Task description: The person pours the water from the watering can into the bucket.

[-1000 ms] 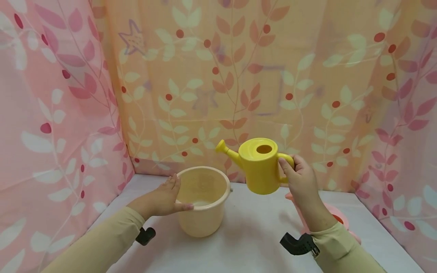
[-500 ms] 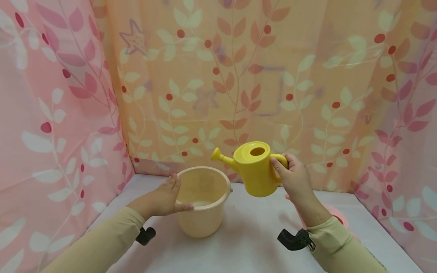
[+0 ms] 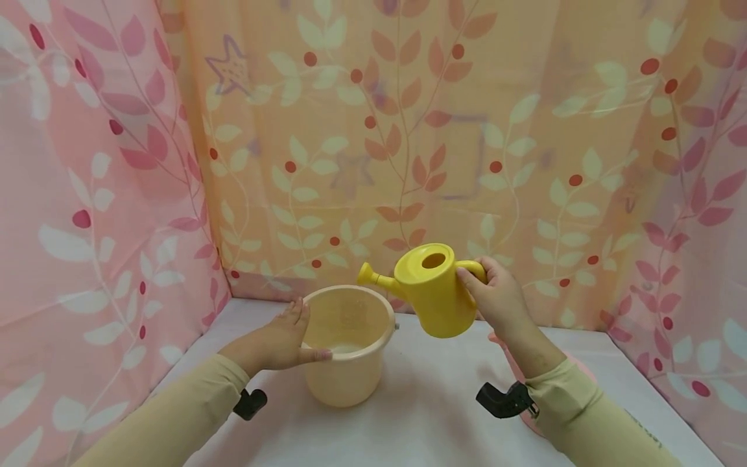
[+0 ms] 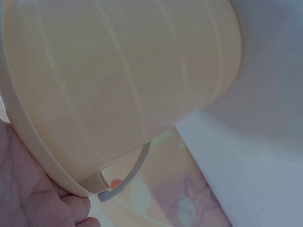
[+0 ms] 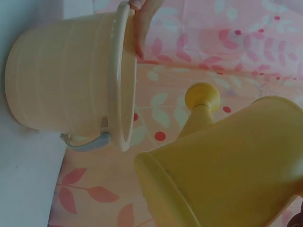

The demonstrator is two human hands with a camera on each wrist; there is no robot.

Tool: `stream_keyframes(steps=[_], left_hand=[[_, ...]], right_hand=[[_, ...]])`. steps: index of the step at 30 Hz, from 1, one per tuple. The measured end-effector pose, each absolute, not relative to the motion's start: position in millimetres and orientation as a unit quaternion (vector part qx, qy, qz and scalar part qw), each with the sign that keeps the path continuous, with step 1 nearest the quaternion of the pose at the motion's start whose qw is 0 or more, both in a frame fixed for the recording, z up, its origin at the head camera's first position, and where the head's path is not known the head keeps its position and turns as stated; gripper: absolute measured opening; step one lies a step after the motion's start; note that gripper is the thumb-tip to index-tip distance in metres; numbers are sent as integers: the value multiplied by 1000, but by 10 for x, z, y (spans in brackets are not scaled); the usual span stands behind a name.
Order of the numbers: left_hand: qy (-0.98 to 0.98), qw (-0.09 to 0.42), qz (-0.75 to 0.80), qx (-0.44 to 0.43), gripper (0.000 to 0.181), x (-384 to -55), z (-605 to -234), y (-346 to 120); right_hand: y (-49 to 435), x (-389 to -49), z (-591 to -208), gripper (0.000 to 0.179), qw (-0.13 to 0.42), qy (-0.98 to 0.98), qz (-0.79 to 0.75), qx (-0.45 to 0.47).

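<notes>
A cream bucket [image 3: 344, 383] stands upright on the white table. My left hand [image 3: 274, 337] rests on its left rim, thumb and fingers spread along the edge; the left wrist view shows the palm against the rim [image 4: 35, 142]. My right hand [image 3: 498, 292] grips the handle of a yellow watering can [image 3: 438, 298], held up in the air right of the bucket. The can tilts toward the bucket, and its spout head [image 3: 366, 274] overlaps the bucket's far right rim in the head view. From the right wrist, the spout head [image 5: 202, 97] shows apart from the bucket's mouth.
A pink plastic object [image 3: 516, 370] lies on the white table [image 3: 432, 415] at the right, mostly hidden behind the right forearm. A grey bucket handle [image 5: 87, 142] hangs at the bucket's side. Patterned curtains [image 3: 350, 130] enclose the table at the back and both sides.
My right hand has brought the watering can left and slightly down, tipping its spout lower toward the bucket. The left hand and the bucket have stayed in place.
</notes>
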State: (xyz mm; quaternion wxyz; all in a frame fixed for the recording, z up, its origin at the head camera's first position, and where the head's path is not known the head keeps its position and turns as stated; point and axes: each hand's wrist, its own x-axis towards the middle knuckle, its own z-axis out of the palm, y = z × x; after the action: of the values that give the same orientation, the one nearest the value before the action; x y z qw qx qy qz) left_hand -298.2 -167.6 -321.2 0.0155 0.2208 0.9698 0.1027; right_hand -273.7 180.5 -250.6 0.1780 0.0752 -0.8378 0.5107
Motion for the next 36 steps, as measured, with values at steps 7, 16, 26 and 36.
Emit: stream_keyframes(steps=[7, 16, 26, 36], left_hand=[[969, 17, 107, 223, 115, -2966, -3181, -1672], [970, 19, 100, 219, 115, -2982, -3199, -1677], [972, 17, 91, 218, 115, -3022, -3235, -1698], [971, 23, 97, 218, 116, -3016, -3222, -1677]], right_hand=[[1805, -2758, -2482, 41, 171, -846, 496, 94], [1824, -2782, -2421, 42, 164, -856, 478, 108], [1810, -2793, -2397, 40, 157, -860, 470, 121], [1820, -2801, -2385, 40, 149, -868, 459, 116]])
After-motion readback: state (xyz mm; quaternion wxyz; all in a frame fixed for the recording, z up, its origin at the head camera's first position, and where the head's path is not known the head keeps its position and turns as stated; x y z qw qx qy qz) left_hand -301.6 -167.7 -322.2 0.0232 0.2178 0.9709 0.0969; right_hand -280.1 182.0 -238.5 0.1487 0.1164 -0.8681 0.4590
